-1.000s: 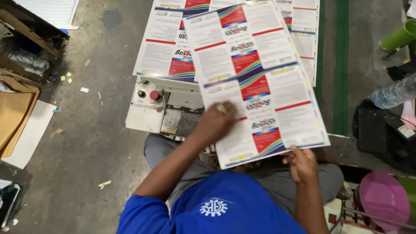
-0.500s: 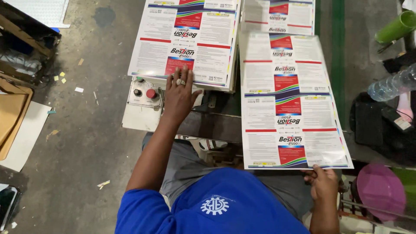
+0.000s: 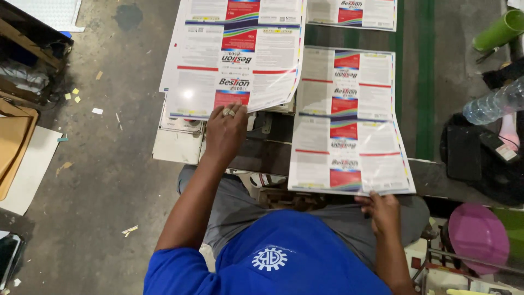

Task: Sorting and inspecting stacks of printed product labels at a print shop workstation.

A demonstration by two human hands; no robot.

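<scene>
Head view, looking down at two bare hands and big printed sheets. Left hand (image 3: 225, 134) flat on the near edge of the left sheet (image 3: 234, 54), fingers spread out and pressing down, thumb tucked under so hard to tell if pinching. Left sheet white with red blocks and rainbow stripes, lying on top of a grey machine (image 3: 180, 145), far end running out of the picture. Right hand (image 3: 382, 210) curled at the near edge of the right sheet (image 3: 349, 120), fingers closed on the paper edge, thumb side up. Right sheet same kind, white with red blocks, lying long-ways on the dark table (image 3: 436, 175), just beside the left sheet. Another sheet (image 3: 352, 13) past it at the top. Blue shirt (image 3: 273, 257) and grey trousers low down in the middle. Clear bottle (image 3: 494, 104) and green tube (image 3: 499, 30) off to the right, pink round lid (image 3: 477, 235) near the right elbow. Brown cardboard (image 3: 13, 145) on the dirty floor to the left
</scene>
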